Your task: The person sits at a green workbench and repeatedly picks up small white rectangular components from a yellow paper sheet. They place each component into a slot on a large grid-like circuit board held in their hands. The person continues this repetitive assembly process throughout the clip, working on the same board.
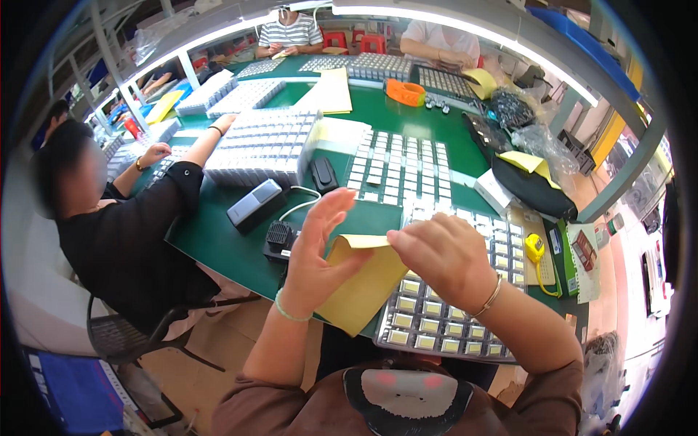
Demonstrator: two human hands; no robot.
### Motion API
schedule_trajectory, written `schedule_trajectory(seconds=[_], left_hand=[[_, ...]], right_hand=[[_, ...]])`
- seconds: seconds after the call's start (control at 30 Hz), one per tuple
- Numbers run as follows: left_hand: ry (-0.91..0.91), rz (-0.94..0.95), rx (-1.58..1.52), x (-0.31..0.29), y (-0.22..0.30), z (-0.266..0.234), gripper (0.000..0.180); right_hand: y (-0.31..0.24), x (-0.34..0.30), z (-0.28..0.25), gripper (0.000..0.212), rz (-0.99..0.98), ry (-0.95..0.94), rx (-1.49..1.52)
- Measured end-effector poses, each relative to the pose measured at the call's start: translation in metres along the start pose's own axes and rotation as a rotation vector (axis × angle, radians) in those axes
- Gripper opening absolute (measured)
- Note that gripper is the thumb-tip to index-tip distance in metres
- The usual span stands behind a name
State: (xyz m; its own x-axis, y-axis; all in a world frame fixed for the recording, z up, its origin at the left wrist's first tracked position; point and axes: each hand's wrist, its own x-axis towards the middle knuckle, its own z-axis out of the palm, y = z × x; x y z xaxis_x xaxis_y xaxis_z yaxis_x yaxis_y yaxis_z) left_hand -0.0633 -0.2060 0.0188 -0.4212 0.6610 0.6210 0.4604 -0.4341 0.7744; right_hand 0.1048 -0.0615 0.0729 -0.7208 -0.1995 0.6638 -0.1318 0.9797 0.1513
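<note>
Head view: a yellow paper sheet (363, 280) runs from 1 o'clock down to 7 o'clock between both hands. The right hand (443, 254) pinches its top edge; the left hand (316, 251), fingers spread wide, backs it above the counter (218, 240).

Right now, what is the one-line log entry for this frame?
left hand: open, flat against yellow paper sheet | right hand: pinching sheet's top edge | below: tray of small parts | surface: green table
</note>
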Motion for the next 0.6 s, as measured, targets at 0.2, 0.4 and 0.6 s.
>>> schedule_trajectory(seconds=[0.2,0.4,0.6], left_hand=[[-0.033,-0.439,-0.108,-0.012,-0.017,-0.014,0.042],[-0.086,-0.19,-0.04,-0.009,0.004,-0.018,0.011],[-0.127,0.068,0.069,-0.006,0.007,-0.028,0.016]], right_hand=[[0.002,0.004,0.007,0.034,-0.133,0.081,-0.221],[0.004,0.013,0.018,0.034,-0.119,0.049,0.114],[0.0,0.025,0.007,0.032,0.487,-0.226,0.984]])
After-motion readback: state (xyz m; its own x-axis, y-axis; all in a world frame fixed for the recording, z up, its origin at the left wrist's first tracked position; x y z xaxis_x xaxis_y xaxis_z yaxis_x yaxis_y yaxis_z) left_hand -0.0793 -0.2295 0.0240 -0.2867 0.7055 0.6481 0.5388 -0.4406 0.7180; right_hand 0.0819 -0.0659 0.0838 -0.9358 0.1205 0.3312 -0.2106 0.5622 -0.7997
